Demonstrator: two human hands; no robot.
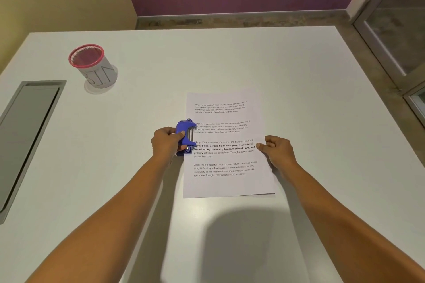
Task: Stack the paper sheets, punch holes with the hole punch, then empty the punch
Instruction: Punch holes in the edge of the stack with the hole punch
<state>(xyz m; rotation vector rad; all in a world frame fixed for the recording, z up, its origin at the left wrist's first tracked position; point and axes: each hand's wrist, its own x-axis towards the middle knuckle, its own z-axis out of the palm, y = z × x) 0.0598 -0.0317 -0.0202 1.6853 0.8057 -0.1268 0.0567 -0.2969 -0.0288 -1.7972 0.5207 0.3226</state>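
A stack of printed paper sheets (226, 181) lies on the white table (299, 76), slightly right of the middle. A blue hole punch (185, 127) sits over the middle of the stack's left edge. My left hand (166, 143) grips the punch from the left, thumb on its top. My right hand (277, 150) rests on the stack's right edge, fingers curled, pinning the paper to the table.
A mesh cup with a pink rim and a paper label reading BIN (93, 65) stands at the back left. A grey recessed panel (27, 131) is set into the table's left side. The floor drops away beyond the table's far and right edges.
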